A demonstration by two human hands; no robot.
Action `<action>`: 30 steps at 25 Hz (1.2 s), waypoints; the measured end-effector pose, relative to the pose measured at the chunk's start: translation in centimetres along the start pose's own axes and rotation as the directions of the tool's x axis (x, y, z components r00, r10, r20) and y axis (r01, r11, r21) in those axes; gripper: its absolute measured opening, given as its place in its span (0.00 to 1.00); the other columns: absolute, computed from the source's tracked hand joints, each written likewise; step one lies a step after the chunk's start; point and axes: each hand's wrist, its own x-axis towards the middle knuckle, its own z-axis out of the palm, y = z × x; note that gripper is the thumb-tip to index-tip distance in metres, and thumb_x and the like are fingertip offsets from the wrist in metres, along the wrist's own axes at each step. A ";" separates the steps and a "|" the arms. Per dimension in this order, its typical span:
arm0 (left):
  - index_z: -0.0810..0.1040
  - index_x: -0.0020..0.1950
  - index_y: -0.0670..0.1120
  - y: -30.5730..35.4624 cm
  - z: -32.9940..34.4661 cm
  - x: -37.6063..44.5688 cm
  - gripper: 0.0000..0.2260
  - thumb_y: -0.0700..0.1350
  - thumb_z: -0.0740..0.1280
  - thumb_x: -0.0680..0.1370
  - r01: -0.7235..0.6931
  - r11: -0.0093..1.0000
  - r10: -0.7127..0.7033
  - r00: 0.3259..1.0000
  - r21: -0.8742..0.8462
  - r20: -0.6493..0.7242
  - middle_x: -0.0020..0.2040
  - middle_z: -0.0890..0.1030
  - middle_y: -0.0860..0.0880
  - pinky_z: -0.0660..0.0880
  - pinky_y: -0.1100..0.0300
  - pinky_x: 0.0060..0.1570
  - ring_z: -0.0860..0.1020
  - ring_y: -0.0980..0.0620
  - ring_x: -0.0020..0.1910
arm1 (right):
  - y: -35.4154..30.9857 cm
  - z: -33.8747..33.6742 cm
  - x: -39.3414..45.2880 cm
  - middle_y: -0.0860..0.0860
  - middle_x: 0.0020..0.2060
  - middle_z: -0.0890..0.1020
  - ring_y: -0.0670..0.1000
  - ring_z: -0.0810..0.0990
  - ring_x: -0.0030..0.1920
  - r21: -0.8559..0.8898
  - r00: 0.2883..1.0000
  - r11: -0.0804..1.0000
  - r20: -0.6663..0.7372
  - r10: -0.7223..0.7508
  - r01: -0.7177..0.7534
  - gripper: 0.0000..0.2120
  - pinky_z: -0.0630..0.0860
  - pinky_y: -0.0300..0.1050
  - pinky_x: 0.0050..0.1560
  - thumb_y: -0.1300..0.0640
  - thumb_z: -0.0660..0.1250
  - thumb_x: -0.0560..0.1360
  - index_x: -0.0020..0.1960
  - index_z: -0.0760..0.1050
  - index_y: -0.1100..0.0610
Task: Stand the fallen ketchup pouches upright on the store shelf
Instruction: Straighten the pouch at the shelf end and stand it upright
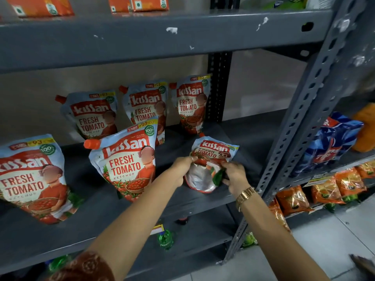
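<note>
A ketchup pouch (211, 157) lies tilted back on the grey shelf (203, 197), its silver bottom facing me. My left hand (182, 167) grips its left edge and my right hand (233, 173) grips its lower right corner. Several other red-and-white ketchup pouches stand upright: three at the back, one at back left (91, 116), one at back middle (146, 104) and one at back right (190, 104), plus one in front (125, 161) and one at the far left (32, 179).
A perforated grey upright post (300, 110) stands just right of my hands. Beyond it lie blue (332, 140) and orange (332, 189) snack packs. Orange cartons (40, 7) sit on the shelf above. Green bottles (165, 238) show below.
</note>
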 end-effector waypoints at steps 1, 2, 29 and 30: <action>0.77 0.57 0.38 -0.4 0.4 -0.4 0.14 0.45 0.63 0.77 0.006 1.000 -0.006 1.000 0.000 0.003 0.51 0.81 0.42 0.76 0.53 0.50 0.79 0.45 0.46 | -0.3 -0.2 0.4 0.59 0.48 0.79 0.55 0.78 0.42 -0.025 1.000 1.000 -0.005 0.003 -0.004 0.03 0.75 0.51 0.50 0.65 0.60 0.76 0.48 0.73 0.62; 0.77 0.58 0.38 -0.9 0.9 -0.8 0.14 0.45 0.63 0.77 0.014 1.000 -0.014 1.000 0.002 0.000 0.52 0.82 0.42 0.77 0.53 0.49 0.79 0.46 0.45 | -0.7 -0.4 0.9 0.60 0.46 0.80 0.55 0.78 0.39 -0.045 1.000 0.999 -0.002 0.006 -0.006 0.04 0.76 0.50 0.48 0.65 0.61 0.76 0.46 0.74 0.63; 0.63 0.64 0.49 -3.2 3.9 -2.0 0.26 0.37 0.69 0.71 -0.560 0.797 0.549 0.828 0.228 0.117 0.65 0.72 0.46 0.71 0.51 0.66 0.70 0.50 0.66 | -3.2 -2.6 0.8 0.47 0.51 0.79 0.45 0.77 0.51 0.122 0.861 0.859 0.052 -0.506 0.498 0.19 0.75 0.39 0.45 0.73 0.57 0.75 0.57 0.70 0.52; 0.63 0.64 0.48 -2.8 3.9 -1.9 0.25 0.37 0.69 0.71 -0.547 0.807 0.538 0.837 0.225 0.103 0.66 0.72 0.45 0.70 0.51 0.66 0.70 0.49 0.66 | -3.4 -2.4 0.6 0.46 0.50 0.79 0.44 0.78 0.51 0.129 0.860 0.856 0.030 -0.509 0.501 0.18 0.76 0.36 0.43 0.72 0.57 0.75 0.57 0.71 0.52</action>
